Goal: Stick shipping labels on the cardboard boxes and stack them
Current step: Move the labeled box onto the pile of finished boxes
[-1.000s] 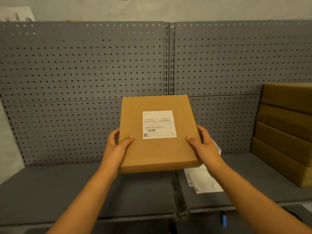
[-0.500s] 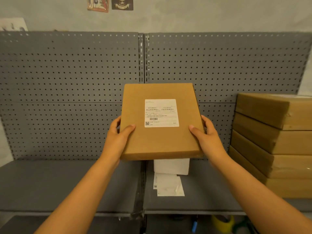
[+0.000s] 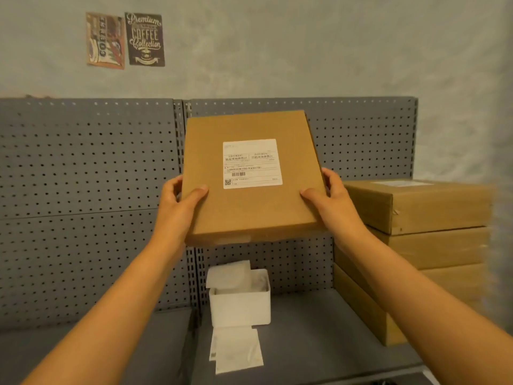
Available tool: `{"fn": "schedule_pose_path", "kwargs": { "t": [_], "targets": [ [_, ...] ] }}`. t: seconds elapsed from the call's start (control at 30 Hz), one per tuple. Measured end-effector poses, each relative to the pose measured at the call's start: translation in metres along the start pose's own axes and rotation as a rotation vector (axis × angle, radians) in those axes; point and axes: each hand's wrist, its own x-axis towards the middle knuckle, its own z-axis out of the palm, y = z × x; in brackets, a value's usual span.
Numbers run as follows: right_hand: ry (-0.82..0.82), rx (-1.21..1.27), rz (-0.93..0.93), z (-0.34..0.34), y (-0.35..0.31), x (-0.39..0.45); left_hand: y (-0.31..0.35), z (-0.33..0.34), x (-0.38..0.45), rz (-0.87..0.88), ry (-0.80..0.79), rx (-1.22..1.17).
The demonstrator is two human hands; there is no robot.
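Since a moment ago I've raised the box [image 3: 251, 176] higher, so the white bin [image 3: 240, 307] under it now shows whole. My left hand [image 3: 177, 207] grips the box's left edge and my right hand [image 3: 331, 204] its right edge, thumbs on top, the label [image 3: 252, 163] facing up at me. It hangs clear above the grey table [image 3: 319, 343], in front of the pegboard [image 3: 83, 190]. To its right sits the stack [image 3: 416, 245] of boxes, near my right hand and a little lower. Below, loose labels [image 3: 236, 351] lie just in front of the bin. Two posters [image 3: 125, 40] hang on the wall.
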Motion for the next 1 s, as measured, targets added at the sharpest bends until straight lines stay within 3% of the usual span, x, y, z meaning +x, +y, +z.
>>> {"fn": "schedule_pose_path", "kwargs": {
  "t": [0.27, 0.53, 1.0],
  "targets": [
    [0.035, 0.039, -0.110, -0.071, -0.014, 0.044, 0.051, 0.066, -0.005, 0.097, 0.002, -0.025],
    [0.070, 0.075, -0.185, -0.182, -0.005, 0.076, 0.080, 0.177, -0.039, 0.118, 0.040, -0.068],
    [0.059, 0.021, -0.063, -0.318, 0.048, 0.106, 0.084, 0.321, -0.073, 0.033, -0.079, -0.098]
  ]
}}
